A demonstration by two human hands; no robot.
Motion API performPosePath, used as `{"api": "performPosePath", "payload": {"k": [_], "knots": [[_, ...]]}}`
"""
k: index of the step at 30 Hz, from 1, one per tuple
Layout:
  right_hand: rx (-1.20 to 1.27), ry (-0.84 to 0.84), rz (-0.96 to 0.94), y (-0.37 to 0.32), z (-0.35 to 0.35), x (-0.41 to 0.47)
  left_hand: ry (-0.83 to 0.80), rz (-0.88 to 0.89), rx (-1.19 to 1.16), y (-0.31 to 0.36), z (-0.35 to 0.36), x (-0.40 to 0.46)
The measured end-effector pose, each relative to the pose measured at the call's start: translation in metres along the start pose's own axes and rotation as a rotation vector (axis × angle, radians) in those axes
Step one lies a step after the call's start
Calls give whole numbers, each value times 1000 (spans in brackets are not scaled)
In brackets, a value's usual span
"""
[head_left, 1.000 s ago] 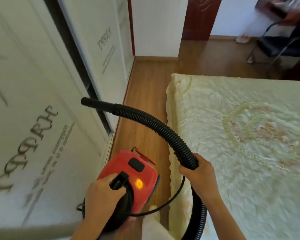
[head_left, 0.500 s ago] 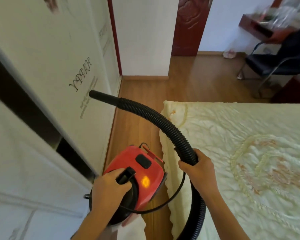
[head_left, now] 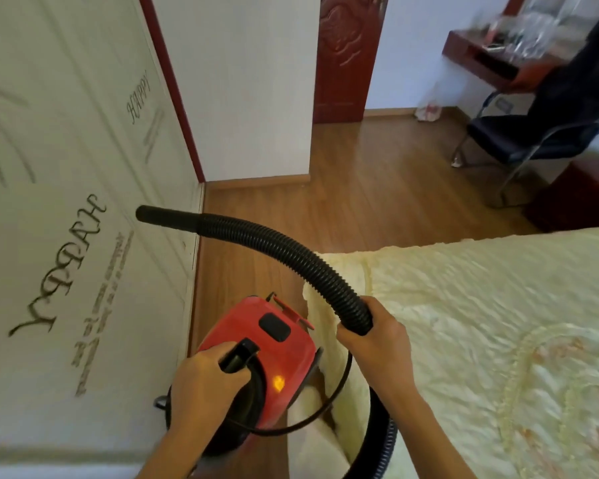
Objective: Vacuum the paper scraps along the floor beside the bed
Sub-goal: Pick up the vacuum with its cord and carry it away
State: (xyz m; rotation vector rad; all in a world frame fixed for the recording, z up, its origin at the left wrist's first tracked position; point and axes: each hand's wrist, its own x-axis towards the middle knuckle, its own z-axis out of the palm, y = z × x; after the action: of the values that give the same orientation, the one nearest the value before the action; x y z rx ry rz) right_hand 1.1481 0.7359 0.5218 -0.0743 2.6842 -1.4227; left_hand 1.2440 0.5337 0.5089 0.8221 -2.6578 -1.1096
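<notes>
A small red vacuum cleaner (head_left: 277, 347) with a lit orange lamp hangs over the strip of wooden floor (head_left: 242, 271) between wardrobe and bed. My left hand (head_left: 204, 385) grips its black carry handle. My right hand (head_left: 374, 337) holds the black ribbed hose (head_left: 284, 250), which arcs up and left; its open nozzle end (head_left: 146, 213) points at the wardrobe, off the floor. The bed (head_left: 481, 323) with a pale yellow quilted cover fills the right side. I see no paper scraps on the visible floor.
White sliding wardrobe doors (head_left: 66, 236) with "HAPPY" lettering stand close on the left. A white wall corner (head_left: 256, 98) and dark red door (head_left: 346, 57) lie ahead. A dark chair (head_left: 533, 140) and a red desk (head_left: 491, 57) stand at the far right.
The view has moved forward along the aisle and turned right, showing more floor beyond the bed's corner. Both hands keep their holds; the nozzle stays raised and pointing left.
</notes>
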Motion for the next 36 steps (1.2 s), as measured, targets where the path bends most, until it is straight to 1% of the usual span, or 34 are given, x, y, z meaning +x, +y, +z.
{"api": "performPosePath", "payload": {"k": [5,9,15,21,25,28,32,36], "knots": [[7,-36,-69,-34,22,145,13,-24,30,33,17,129],[-29,-113,-106,-68,36,242,80,2,28,61,19,220],[-114,-145,-125,-103,81,380,125,1,32,75,25,360],[-171,-121,-128,-137,142,516,67,34,36,68,34,526],[-224,-129,-115,-156,174,597,45,68,36,73,37,621],[-249,-101,-76,-160,189,654,31,84,40,76,38,686],[-260,-103,-49,-169,207,739,46,30,25,82,49,768],[-278,-126,-92,-179,229,840,66,-63,11,90,74,851]]}}
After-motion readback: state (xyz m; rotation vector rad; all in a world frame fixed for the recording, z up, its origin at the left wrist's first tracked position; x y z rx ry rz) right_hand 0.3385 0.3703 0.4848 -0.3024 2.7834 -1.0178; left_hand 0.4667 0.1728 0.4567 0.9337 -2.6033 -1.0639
